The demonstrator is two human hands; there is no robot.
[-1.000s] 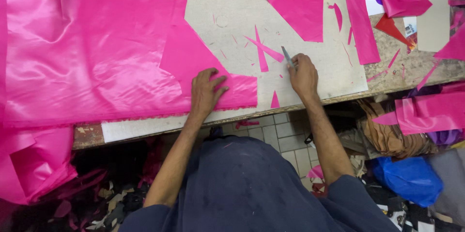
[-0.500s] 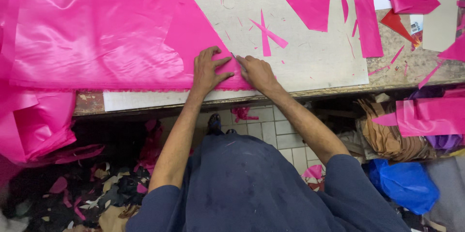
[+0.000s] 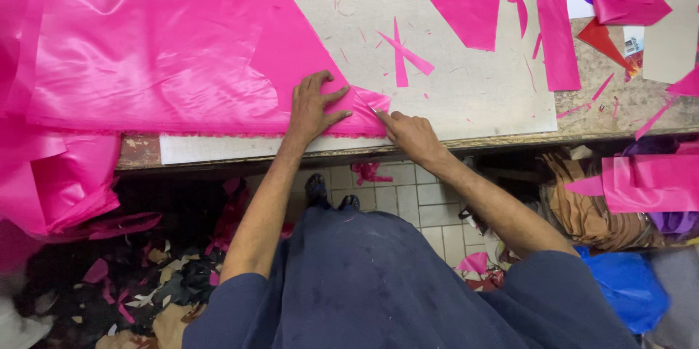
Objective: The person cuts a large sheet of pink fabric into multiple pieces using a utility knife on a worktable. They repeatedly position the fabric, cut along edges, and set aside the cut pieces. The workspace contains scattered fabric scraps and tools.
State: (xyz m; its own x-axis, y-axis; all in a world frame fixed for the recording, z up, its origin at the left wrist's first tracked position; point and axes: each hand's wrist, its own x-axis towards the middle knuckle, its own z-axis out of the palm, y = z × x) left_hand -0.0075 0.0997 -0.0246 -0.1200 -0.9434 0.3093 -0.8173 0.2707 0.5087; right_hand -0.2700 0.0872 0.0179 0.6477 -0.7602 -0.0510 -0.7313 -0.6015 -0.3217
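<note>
Left hand point(image 3: 312, 107) pins pink satin sheet point(image 3: 153, 50) flat, fingers spread; right hand point(image 3: 409, 134) at 3 o'clock grips small blade point(image 3: 369, 106) — keep cloth taut, stroke slow along edge.

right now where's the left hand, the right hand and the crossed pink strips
left hand point(image 3: 313, 105), head view, on the back of the hand.
right hand point(image 3: 409, 132), head view, on the knuckles.
crossed pink strips point(image 3: 401, 52), head view, where the strips cross.
</note>
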